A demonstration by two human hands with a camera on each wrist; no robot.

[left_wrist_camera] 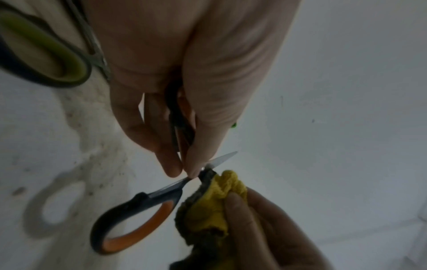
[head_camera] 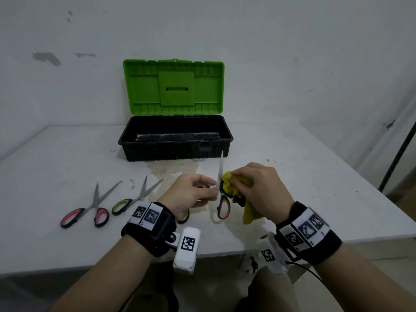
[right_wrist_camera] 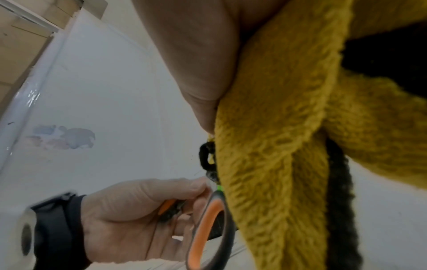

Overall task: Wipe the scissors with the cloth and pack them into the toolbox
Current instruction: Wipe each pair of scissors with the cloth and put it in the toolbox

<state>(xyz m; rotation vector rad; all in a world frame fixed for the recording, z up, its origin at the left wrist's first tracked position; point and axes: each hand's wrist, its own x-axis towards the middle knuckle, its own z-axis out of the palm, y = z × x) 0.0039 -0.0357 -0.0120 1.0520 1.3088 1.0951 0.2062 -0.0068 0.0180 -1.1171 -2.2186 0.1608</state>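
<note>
Toward the bench's (head_camera: pixel 292 176) front edge, the left hand (head_camera: pixel 191 193) pinches the orange scissors (head_camera: pixel 223 206), blades splayed; the right hand (head_camera: pixel 258 188), its grip bunched around the yellow cloth (head_camera: pixel 234 183), rubs near the pivot. A slip could nick fingers. The toolbox (head_camera: pixel 175 140) waits open at the back edge.

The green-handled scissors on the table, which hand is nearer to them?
Left. The left hand is held just above and right of the green-handled scissors; the right hand, gripping the cloth, is farther right.
</note>
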